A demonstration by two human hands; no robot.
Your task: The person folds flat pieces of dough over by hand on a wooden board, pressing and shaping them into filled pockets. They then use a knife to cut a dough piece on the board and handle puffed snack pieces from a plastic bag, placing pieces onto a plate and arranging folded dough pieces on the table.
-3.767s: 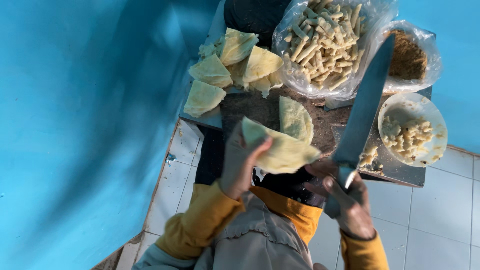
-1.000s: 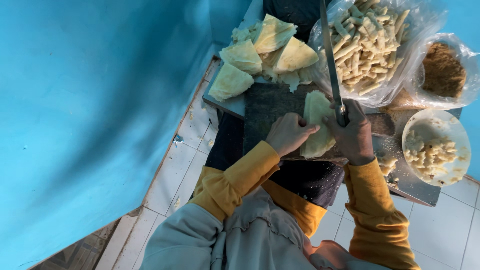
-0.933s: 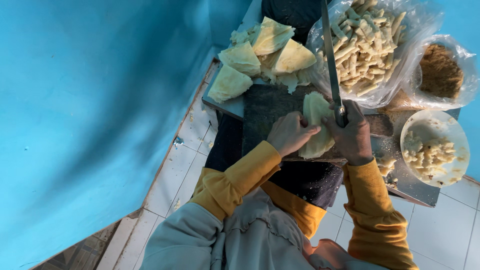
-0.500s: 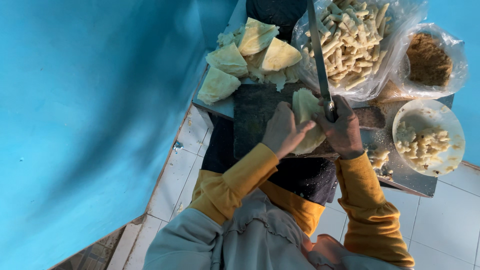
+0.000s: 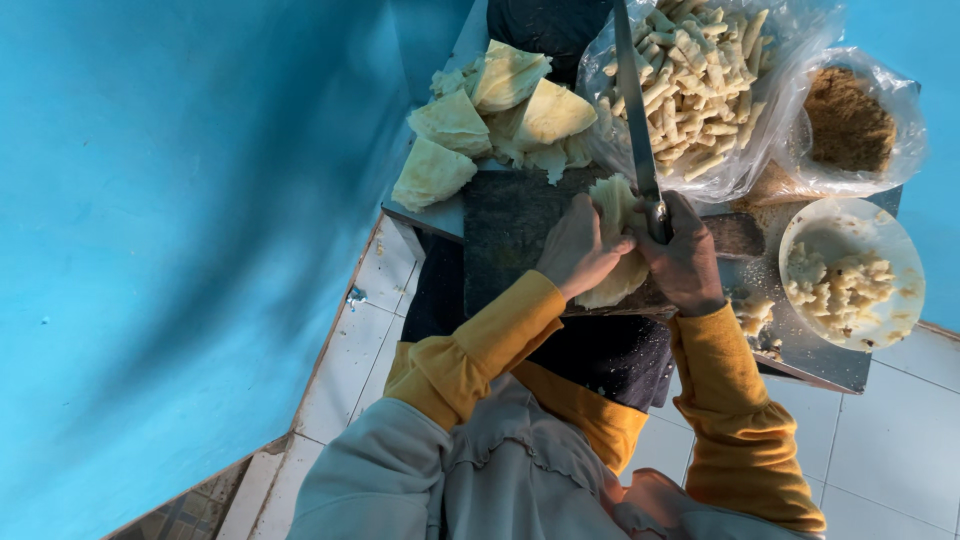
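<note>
Blue wall [image 5: 180, 250] at 9 o'clock. Dark cutting board [image 5: 510, 235] centre on tabletop [image 5: 820, 365]. Clear bag of pale sticks [image 5: 700, 80] at 1 o'clock. Folded yellow sheet [image 5: 615, 215] on board, left hand [image 5: 580, 248] pressing it flat. Right hand [image 5: 688, 255] clenched round long knife [image 5: 633, 110], blade toward 12.

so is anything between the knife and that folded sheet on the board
Nothing visible. The knife in the right hand lies right at the folded sheet, which the left hand presses onto the board.
</note>
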